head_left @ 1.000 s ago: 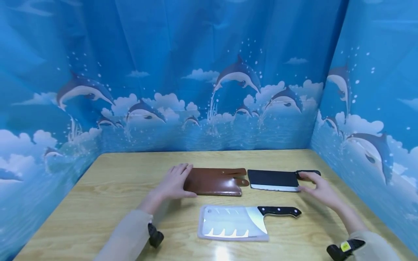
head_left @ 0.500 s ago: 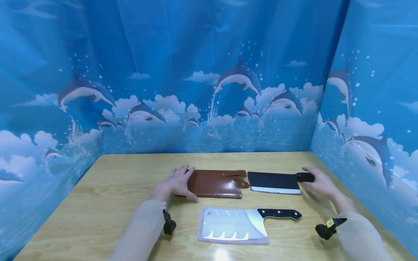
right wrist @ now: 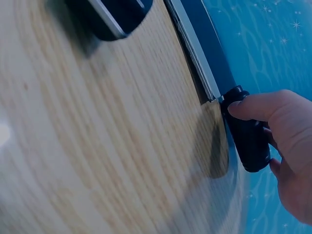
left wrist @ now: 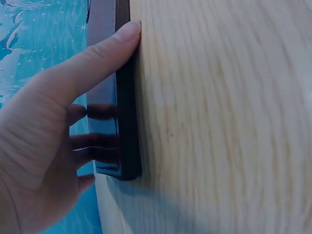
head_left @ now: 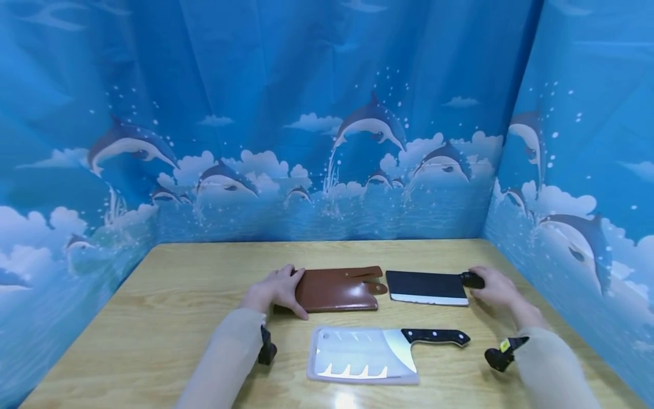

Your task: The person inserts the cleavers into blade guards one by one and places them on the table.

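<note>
At the far middle of the table lies a brown leather knife sheath (head_left: 337, 291) with straps at its right end. My left hand (head_left: 277, 291) grips its left end. In the left wrist view the thumb (left wrist: 97, 61) rests along the near edge, with the fingertips at the opposite side. To the sheath's right is a cleaver (head_left: 428, 287), its blade black with a bright edge. The right hand (head_left: 498, 291) holds its black handle (right wrist: 246, 131), thumb on top; part of the handle is hidden in the head view. Blade and sheath are apart, a narrow gap between them.
Nearer on the wooden table (head_left: 179, 318) lies a second cleaver, its black riveted handle (head_left: 435, 336) pointing right and its blade inside a translucent plastic cover (head_left: 360, 358). A blue dolphin-print curtain (head_left: 265, 113) encloses the table's back and sides.
My right hand has closed around the cleaver's handle, from hovering over it before. The left hand has shifted slightly and taken a firmer hold on the sheath's end. The second cleaver stays put.
</note>
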`<state>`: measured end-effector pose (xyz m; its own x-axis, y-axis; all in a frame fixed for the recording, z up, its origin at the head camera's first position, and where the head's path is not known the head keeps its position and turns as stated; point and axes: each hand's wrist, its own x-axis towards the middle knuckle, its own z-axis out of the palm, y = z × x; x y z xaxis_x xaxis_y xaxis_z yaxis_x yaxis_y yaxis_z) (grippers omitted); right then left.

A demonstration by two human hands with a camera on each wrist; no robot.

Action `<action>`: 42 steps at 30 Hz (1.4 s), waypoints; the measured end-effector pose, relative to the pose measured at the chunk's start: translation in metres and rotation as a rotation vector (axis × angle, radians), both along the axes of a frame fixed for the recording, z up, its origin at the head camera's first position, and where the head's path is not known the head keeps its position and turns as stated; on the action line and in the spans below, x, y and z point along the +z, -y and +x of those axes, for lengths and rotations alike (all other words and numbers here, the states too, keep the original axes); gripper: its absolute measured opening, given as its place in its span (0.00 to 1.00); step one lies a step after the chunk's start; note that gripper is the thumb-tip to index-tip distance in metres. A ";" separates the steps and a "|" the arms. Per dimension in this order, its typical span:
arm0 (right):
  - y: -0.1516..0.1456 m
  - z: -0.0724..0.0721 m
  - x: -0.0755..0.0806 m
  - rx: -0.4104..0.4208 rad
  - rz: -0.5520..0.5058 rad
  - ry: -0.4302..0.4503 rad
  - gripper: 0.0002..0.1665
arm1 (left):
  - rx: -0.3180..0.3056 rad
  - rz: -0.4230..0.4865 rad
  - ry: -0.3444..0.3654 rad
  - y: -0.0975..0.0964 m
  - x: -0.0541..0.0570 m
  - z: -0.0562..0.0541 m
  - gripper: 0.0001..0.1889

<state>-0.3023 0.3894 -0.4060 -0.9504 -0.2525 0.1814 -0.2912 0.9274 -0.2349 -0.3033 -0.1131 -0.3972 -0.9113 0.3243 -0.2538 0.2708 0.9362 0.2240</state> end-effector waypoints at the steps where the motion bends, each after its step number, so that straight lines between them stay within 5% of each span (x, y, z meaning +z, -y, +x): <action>1: 0.000 -0.001 0.000 -0.003 0.005 0.002 0.35 | -0.001 -0.010 0.009 -0.001 0.000 0.000 0.63; 10: 0.004 0.000 -0.002 -0.036 0.033 -0.007 0.34 | -0.077 -0.029 -0.015 -0.005 -0.003 0.002 0.63; 26: 0.008 0.002 -0.003 -0.053 0.069 -0.003 0.25 | -0.065 0.084 -0.139 0.019 -0.009 0.020 0.62; 42: 0.007 0.009 -0.002 -0.003 0.180 -0.005 0.21 | -0.160 0.091 -0.282 0.038 0.016 0.057 0.61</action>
<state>-0.2934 0.3822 -0.4085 -0.9504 -0.2788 0.1378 -0.2894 0.9551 -0.0636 -0.2459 -0.1507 -0.3815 -0.8770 0.4789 0.0378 0.4763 0.8564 0.1995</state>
